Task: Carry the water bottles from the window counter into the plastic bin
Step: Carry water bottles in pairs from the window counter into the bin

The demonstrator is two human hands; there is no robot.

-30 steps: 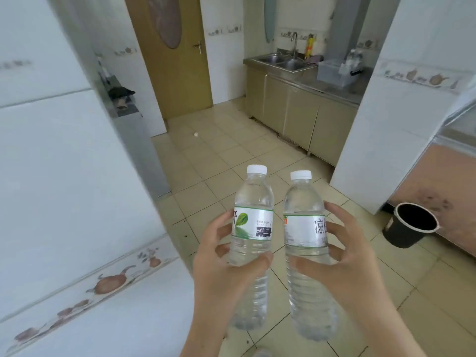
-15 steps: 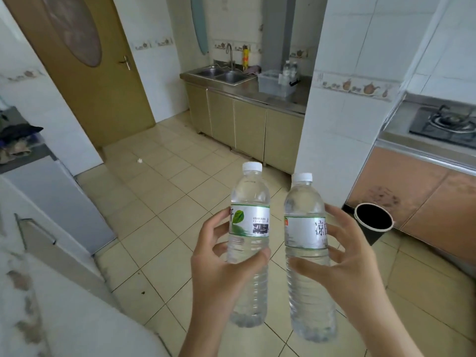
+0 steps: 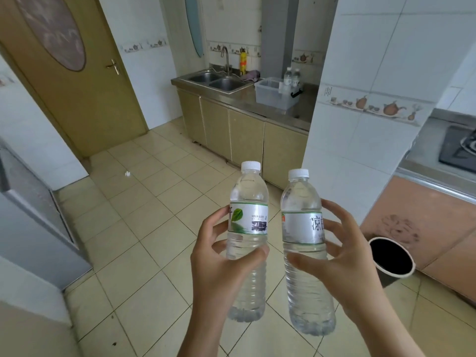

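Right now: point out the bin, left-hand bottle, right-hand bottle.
bin (image 3: 268, 97), head view, front wall.
left-hand bottle (image 3: 253, 222), head view, label.
right-hand bottle (image 3: 300, 228), head view, label.

Your left hand (image 3: 219, 264) and right hand (image 3: 345, 264) are raised side by side in front of you, forearms reaching up from below, each with fingers and thumb curled around an upright bottle.

Open tiled floor (image 3: 144, 228) ahead toward the plastic bin (image 3: 277, 95); white pillar (image 3: 360, 150) and black bucket (image 3: 391, 256) to the right.
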